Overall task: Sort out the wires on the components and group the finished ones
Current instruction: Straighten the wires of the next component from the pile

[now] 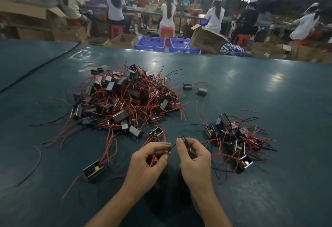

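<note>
A big tangled pile of small metal-cased components with red and black wires lies in the middle of the green table. A smaller group of components sits to the right. My left hand grips a component, mostly hidden in the palm, with its red wires hanging out. My right hand pinches a thin black wire that runs between both hands. One component lies alone to the left, another just ahead of my hands.
Two loose components lie behind the pile on the right. A stray red wire lies at the left. Beyond the green table's far edge stand blue crates, cardboard boxes and seated workers.
</note>
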`<state>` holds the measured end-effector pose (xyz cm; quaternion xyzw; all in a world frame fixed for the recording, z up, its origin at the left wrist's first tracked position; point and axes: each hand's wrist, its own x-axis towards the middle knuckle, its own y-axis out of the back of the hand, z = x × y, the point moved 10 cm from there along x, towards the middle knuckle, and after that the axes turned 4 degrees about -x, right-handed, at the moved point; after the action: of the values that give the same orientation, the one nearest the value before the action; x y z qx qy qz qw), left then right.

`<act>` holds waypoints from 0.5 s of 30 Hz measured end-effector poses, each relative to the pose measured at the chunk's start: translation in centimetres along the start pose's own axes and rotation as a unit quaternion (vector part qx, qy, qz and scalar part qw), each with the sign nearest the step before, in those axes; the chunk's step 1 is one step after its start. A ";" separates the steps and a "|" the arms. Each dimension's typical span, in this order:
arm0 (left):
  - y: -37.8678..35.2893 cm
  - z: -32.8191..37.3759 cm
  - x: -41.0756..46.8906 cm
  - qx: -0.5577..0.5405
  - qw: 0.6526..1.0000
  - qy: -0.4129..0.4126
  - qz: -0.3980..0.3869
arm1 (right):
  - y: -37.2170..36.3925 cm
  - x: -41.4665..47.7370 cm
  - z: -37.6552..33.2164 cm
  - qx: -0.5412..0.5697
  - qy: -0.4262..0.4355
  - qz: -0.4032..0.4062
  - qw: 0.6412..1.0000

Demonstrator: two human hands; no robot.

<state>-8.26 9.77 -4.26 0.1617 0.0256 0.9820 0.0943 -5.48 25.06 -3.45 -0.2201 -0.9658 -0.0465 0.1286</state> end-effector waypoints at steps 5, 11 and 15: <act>-0.5 1.1 -0.4 0.024 0.999 -0.039 -0.010 | -0.5 -0.4 0.1 0.012 -0.011 -0.017 1.000; 0.2 1.2 -0.5 0.022 0.998 -0.061 0.016 | -1.0 -0.5 -0.3 0.035 -0.032 -0.030 0.998; 0.7 2.7 -0.8 0.207 0.967 -0.139 0.052 | -0.9 -0.5 0.2 0.033 -0.045 -0.031 0.998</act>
<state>-6.73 8.96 -1.92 0.3135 0.2067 0.9268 0.0101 -5.53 24.06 -3.76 -0.1879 -0.9779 -0.0089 0.0909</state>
